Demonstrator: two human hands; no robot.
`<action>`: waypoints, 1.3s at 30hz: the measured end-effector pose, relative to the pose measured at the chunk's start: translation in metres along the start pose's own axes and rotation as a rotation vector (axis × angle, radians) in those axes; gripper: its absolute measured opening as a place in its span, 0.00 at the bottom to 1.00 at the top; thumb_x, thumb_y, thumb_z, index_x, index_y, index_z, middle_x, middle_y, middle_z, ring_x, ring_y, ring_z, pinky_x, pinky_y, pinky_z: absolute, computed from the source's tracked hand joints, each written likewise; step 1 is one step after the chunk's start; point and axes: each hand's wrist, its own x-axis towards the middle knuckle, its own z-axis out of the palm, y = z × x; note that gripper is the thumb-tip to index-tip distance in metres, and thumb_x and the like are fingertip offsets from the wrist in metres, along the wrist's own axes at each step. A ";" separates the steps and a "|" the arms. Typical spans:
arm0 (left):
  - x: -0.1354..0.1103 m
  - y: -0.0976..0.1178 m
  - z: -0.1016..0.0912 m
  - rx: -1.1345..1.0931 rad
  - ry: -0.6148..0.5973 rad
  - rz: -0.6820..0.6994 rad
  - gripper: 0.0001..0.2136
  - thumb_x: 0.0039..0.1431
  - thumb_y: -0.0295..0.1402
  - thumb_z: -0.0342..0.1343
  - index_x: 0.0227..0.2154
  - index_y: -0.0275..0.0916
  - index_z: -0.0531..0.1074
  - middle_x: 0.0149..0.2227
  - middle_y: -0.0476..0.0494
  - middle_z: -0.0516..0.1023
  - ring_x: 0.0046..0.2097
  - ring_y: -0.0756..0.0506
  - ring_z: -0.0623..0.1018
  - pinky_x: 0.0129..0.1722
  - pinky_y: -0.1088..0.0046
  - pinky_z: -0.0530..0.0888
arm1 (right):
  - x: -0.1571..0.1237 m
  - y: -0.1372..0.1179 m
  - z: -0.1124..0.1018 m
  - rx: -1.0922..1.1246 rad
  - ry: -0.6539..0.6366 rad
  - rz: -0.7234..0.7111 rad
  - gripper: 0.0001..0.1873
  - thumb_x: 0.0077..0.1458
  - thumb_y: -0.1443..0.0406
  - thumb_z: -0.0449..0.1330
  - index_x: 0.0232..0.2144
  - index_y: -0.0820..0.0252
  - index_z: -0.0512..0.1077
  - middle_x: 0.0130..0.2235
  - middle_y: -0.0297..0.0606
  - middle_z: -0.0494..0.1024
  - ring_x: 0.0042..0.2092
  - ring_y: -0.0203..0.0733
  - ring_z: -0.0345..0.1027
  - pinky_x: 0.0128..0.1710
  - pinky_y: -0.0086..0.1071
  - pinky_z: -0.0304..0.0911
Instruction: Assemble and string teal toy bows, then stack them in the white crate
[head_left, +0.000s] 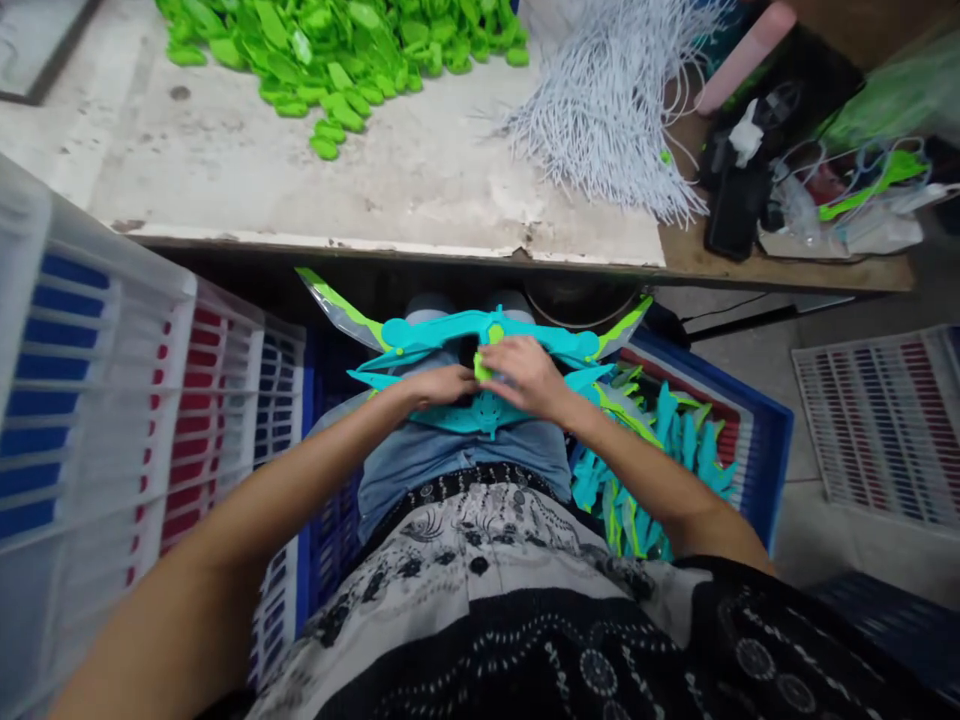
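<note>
A teal plastic toy bow [450, 335] with green-and-silver tips lies across my lap, below the table edge. My left hand [442, 385] is closed on the bow's middle from the left. My right hand [525, 375] is closed over the middle from the right, and a small green piece [484, 367] shows pinched between the two hands. Most of the fingers are hidden under the backs of the hands.
A blue crate [765, 440] at my right holds several more teal and green bows [660, 450]. A white crate [112, 400] stands at my left. On the table [375, 190] lie a heap of green parts [337, 50], a bundle of white cords [615, 100] and clutter at the right.
</note>
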 end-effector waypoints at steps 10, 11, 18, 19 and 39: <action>0.006 -0.004 0.006 -0.164 0.034 -0.039 0.17 0.47 0.48 0.58 0.26 0.37 0.73 0.21 0.49 0.70 0.28 0.48 0.68 0.27 0.75 0.62 | -0.075 -0.027 0.048 -0.133 0.102 0.039 0.13 0.59 0.63 0.55 0.44 0.62 0.73 0.51 0.42 0.75 0.51 0.46 0.65 0.46 0.40 0.60; 0.005 -0.003 0.006 -0.163 0.033 -0.029 0.17 0.47 0.48 0.58 0.25 0.37 0.73 0.20 0.49 0.69 0.28 0.48 0.67 0.27 0.75 0.61 | -0.074 -0.027 0.050 -0.129 0.113 0.060 0.13 0.59 0.63 0.56 0.44 0.61 0.74 0.51 0.41 0.75 0.51 0.46 0.64 0.46 0.41 0.60; -0.003 0.000 0.008 -0.037 -0.031 0.091 0.19 0.48 0.49 0.55 0.31 0.36 0.72 0.28 0.49 0.71 0.30 0.49 0.67 0.27 0.77 0.61 | -0.077 -0.034 0.066 0.075 0.179 0.274 0.11 0.59 0.61 0.56 0.41 0.57 0.74 0.51 0.40 0.74 0.51 0.45 0.65 0.50 0.42 0.62; -0.002 -0.001 0.009 -0.015 -0.013 0.109 0.19 0.48 0.49 0.55 0.31 0.36 0.71 0.29 0.49 0.71 0.31 0.49 0.67 0.28 0.77 0.61 | -0.076 -0.034 0.067 0.123 0.178 0.311 0.11 0.58 0.61 0.57 0.41 0.57 0.73 0.52 0.41 0.73 0.51 0.45 0.66 0.50 0.41 0.62; -0.016 -0.010 0.023 0.247 0.213 0.174 0.22 0.55 0.49 0.49 0.37 0.32 0.72 0.30 0.43 0.75 0.32 0.45 0.73 0.30 0.72 0.67 | -0.022 0.019 -0.016 0.036 0.083 0.435 0.13 0.58 0.59 0.56 0.40 0.60 0.75 0.40 0.40 0.78 0.43 0.43 0.69 0.46 0.35 0.62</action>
